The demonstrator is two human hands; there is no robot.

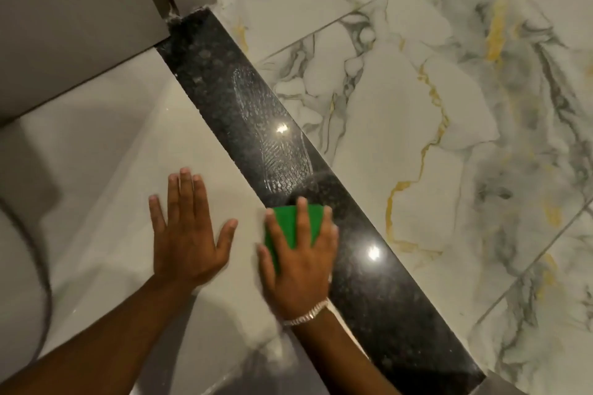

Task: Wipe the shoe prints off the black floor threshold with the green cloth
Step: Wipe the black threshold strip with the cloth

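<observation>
A black speckled threshold runs diagonally from the upper left to the lower right of the floor. A pale shoe print covers its middle stretch. My right hand lies flat, fingers spread, pressing a folded green cloth onto the threshold's near edge, just below the print's heel end. A silver bracelet sits on that wrist. My left hand rests flat and open on the cream tile beside the threshold, holding nothing.
Cream glossy tile lies left of the threshold, white marble tile with grey and gold veins to the right. A grey door frame and wall meet the threshold's far end. A grey curved edge shows at the left.
</observation>
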